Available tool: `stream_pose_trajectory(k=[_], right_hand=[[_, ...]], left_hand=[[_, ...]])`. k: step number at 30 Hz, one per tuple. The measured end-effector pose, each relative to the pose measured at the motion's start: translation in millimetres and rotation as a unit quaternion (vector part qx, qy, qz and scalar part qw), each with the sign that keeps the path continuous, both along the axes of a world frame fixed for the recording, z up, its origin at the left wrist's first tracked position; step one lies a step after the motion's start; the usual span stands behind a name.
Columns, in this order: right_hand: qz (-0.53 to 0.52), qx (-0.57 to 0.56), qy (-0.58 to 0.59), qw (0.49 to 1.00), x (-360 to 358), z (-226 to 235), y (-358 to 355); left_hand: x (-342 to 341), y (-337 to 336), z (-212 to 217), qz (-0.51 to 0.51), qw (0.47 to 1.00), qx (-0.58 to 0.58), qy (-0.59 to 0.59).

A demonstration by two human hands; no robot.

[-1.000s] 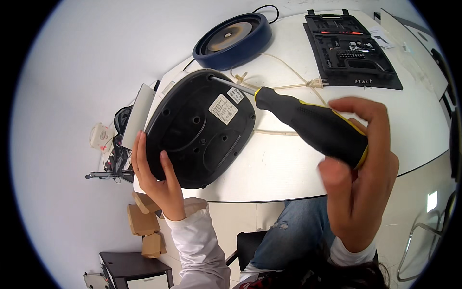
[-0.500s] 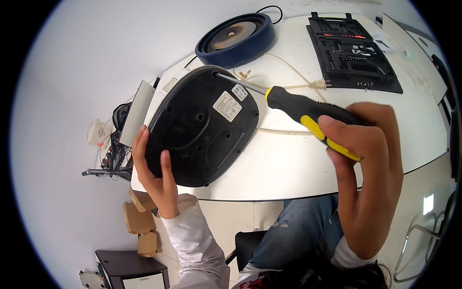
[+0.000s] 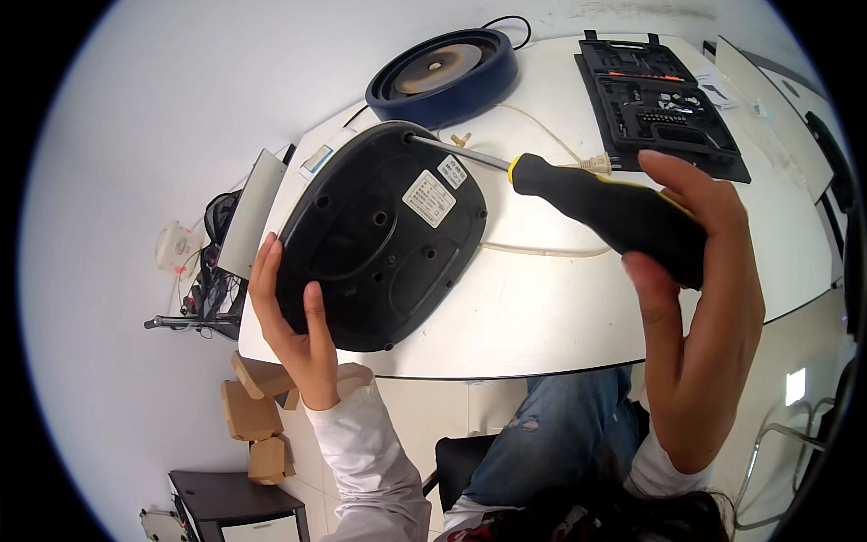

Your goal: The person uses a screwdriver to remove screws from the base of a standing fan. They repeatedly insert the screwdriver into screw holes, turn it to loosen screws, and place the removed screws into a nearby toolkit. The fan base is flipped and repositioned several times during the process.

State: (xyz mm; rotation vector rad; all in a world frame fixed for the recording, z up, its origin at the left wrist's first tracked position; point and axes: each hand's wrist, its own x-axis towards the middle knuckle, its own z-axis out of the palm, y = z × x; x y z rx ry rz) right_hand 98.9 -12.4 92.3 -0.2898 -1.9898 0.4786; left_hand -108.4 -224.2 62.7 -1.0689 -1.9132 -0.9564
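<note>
Over the near left edge of the tabletop (image 3: 542,325), our left hand (image 3: 293,330) tilts up a black oval base (image 3: 379,239), underside facing us, thumb and fingers clasped on its lower rim. Our right hand (image 3: 700,298) is clenched on a black and yellow screwdriver (image 3: 591,194), whose tip sits in a hole at the base's top edge. We judge the screws not yet out. Behind lie a blue round unit (image 3: 447,74) and an open tool case (image 3: 664,99).
</note>
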Motion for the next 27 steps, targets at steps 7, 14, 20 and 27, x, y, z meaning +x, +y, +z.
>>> stream_pose_trajectory(k=[7,14,20,27], right_hand=[[0.001,0.019,-0.029,0.999,4.8,10.7,0.6],[0.017,0.039,-0.017,0.999,6.0,5.2,3.3],[0.042,0.054,-0.004,0.998,5.1,5.7,5.3],[0.026,0.080,-0.017,0.996,5.9,7.7,4.0]], left_hand=[[0.9,-0.2,2.3,0.004,1.000,-0.005,-0.005],[34.7,15.3,9.7,0.105,0.992,-0.009,0.075],[109.6,65.2,-10.5,-0.192,0.940,0.249,-0.130],[119.4,133.8,6.3,-0.500,0.454,0.335,-0.657]])
